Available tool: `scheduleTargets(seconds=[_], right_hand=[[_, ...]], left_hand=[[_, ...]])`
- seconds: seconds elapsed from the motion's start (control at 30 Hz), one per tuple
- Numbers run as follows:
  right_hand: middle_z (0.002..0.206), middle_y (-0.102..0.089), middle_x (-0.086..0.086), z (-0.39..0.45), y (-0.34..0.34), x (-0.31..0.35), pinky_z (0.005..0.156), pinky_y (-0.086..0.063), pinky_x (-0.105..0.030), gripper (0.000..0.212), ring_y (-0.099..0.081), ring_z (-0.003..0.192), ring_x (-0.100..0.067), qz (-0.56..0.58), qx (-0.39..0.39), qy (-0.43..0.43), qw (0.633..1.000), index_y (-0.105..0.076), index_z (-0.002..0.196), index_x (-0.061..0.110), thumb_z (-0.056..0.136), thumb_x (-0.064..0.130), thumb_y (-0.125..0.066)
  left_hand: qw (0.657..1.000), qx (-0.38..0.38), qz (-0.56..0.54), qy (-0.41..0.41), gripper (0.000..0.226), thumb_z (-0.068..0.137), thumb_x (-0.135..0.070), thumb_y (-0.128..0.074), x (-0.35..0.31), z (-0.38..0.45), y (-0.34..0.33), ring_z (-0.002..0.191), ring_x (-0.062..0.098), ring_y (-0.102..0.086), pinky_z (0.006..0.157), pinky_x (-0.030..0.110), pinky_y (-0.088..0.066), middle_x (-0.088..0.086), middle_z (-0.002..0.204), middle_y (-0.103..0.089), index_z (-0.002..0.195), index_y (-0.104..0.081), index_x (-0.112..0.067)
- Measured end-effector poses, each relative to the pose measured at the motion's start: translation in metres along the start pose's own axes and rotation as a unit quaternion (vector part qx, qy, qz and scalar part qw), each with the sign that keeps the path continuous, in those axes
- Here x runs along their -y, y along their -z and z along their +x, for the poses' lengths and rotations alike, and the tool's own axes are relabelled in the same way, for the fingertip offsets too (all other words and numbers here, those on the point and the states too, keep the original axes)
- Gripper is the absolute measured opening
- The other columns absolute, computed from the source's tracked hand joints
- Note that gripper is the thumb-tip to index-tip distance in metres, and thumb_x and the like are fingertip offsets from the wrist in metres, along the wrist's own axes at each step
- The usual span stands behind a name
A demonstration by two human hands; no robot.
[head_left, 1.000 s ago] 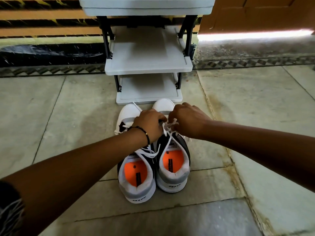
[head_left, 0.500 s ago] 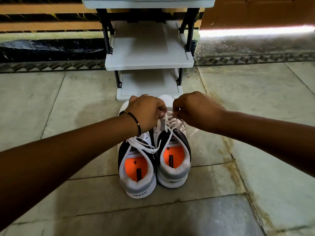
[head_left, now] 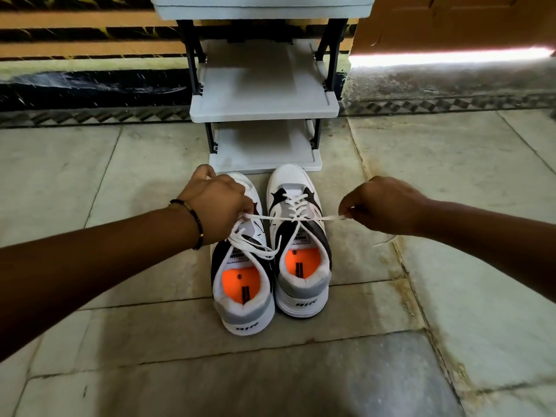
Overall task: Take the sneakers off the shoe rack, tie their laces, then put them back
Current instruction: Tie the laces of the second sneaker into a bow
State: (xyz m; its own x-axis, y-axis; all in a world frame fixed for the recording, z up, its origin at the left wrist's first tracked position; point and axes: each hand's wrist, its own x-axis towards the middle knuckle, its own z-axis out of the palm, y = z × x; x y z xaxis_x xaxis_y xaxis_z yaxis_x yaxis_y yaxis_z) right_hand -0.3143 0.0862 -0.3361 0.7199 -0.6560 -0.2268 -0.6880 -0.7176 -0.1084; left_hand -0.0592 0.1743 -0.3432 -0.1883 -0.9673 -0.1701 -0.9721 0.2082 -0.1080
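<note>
Two white, black and grey sneakers with orange insoles stand side by side on the floor, heels toward me. The right sneaker [head_left: 299,251] has its white lace [head_left: 304,218] stretched sideways across the tongue. My left hand [head_left: 218,206] pinches one end of that lace above the left sneaker [head_left: 243,284]. My right hand [head_left: 380,206] pinches the other end, out to the right of the shoe. The left sneaker's laces lie loose over its tongue. The grey shoe rack [head_left: 263,105] stands just beyond the toes, and its visible shelves are bare.
The floor [head_left: 451,281] is pale stone tile with dark joints. A striped wall [head_left: 75,40] runs behind the rack on the left. At the back right, a brown door [head_left: 451,22] has light under it.
My hands were close together over the right sneaker's tongue. They have now pulled apart sideways, drawing the lace taut across the shoe.
</note>
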Motion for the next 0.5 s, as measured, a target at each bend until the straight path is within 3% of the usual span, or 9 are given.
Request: scheduleTargets(seconds=[0.17,0.3,0.4,0.5], right_hand=[[0.096,-0.073,0.002,-0.002,-0.023,0.003,0.077,-0.053,-0.036,0.024,-0.065,0.089,-0.02,0.021,0.056,-0.017,0.998,-0.068,0.096,0.028,0.088,0.019,-0.047],[0.092,-0.065,0.001,0.006,-0.016,0.006,0.075,-0.046,-0.029,0.016,-0.059,0.086,-0.017,0.127,0.111,-0.047,0.985,-0.066,0.099,0.023,0.088,0.032,-0.057],[0.092,-0.063,0.002,0.01,-0.017,0.02,0.066,-0.044,-0.026,0.03,-0.059,0.084,-0.016,0.223,0.088,-0.064,0.969,-0.065,0.1,0.018,0.08,0.04,-0.066],[0.086,-0.065,-0.005,0.015,-0.025,0.036,0.062,-0.046,-0.027,0.027,-0.06,0.079,-0.022,0.258,0.04,-0.095,0.961,-0.064,0.09,0.009,0.076,0.029,-0.074]], left_hand=[[1.0,0.022,0.003,0.005,0.026,0.085,-0.022,-0.044,-0.006,-0.002,-0.006,0.112,0.017,-0.05,0.102,0.04,-0.018,-0.006,0.106,-0.063,0.102,-0.061,-0.029],[0.999,0.044,-0.003,0.0,0.035,0.082,-0.014,-0.046,-0.015,0.005,-0.019,0.128,0.015,-0.038,0.11,0.051,-0.007,-0.005,0.121,-0.056,0.114,-0.054,-0.023],[0.998,0.057,-0.02,-0.019,0.03,0.09,-0.022,-0.041,-0.032,0.014,-0.022,0.127,0.016,-0.041,0.11,0.053,-0.008,-0.004,0.123,-0.056,0.118,-0.051,-0.022],[0.999,0.04,-0.013,-0.018,0.017,0.088,-0.018,-0.045,-0.044,0.022,-0.02,0.111,0.024,-0.053,0.108,0.049,-0.01,0.0,0.106,-0.064,0.103,-0.053,-0.017]])
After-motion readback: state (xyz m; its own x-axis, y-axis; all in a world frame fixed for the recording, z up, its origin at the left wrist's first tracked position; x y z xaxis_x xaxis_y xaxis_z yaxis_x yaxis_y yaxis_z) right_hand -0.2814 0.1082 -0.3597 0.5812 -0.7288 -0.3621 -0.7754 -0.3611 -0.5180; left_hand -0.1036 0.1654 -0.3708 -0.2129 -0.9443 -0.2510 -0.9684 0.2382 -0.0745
